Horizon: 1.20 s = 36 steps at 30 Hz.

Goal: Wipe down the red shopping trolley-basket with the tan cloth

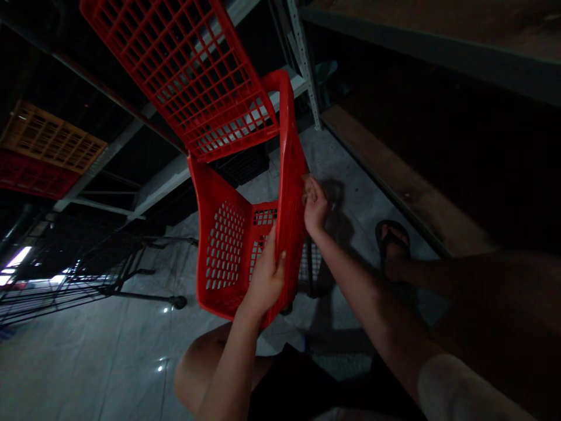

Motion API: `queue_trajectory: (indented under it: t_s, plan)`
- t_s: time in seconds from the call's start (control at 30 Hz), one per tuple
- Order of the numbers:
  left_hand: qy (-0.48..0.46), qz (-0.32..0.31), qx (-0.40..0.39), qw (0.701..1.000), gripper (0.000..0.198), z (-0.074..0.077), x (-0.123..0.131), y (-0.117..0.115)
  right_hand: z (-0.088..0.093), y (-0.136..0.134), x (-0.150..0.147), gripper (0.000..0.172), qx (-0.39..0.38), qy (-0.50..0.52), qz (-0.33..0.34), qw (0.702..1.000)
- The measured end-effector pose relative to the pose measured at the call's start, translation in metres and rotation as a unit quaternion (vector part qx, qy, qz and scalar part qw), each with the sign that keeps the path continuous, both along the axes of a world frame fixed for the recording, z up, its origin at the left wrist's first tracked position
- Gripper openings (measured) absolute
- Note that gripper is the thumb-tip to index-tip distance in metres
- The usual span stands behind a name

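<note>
A red plastic basket with a perforated, grid-like body is tilted in front of me, its long grid side rising toward the top of the view. My left hand is wrapped round the near wall of the basket, thumb on the outside. My right hand is closed on the basket's right rim, higher up. My knees and a foot in a black sandal show below and to the right.
Metal shelving stands behind the basket, and a wooden shelf runs along the right. Orange and red crates sit stacked at the left. A black wire rack lies on the pale floor at the lower left.
</note>
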<state>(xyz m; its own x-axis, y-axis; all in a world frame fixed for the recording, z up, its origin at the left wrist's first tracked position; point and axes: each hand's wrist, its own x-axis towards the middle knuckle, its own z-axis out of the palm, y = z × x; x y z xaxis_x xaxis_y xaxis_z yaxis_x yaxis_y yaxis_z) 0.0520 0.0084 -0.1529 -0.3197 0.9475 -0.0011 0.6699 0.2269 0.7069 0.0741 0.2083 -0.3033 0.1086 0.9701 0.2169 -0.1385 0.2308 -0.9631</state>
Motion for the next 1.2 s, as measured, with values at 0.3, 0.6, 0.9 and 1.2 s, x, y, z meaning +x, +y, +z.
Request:
queue_trajectory:
  t_s: [0.3,0.6,0.9,1.2]
  plan:
    - [0.000,0.028,0.006,1.000,0.062,-0.003,-0.005,0.005,0.004,-0.075,0.020,0.040,0.052,-0.004,0.107,0.993]
    - [-0.009,0.066,0.043,0.997,0.063,-0.014,-0.020,0.013,0.009,-0.227,0.058,0.057,0.028,0.016,0.143,0.989]
    - [-0.010,0.062,0.067,0.996,0.066,-0.021,-0.033,0.027,0.011,-0.266,0.071,0.058,0.003,0.024,0.192,0.981]
    - [-0.016,0.063,0.085,0.994,0.061,-0.030,-0.041,0.035,0.006,-0.176,0.010,0.049,-0.059,0.123,0.176,0.975]
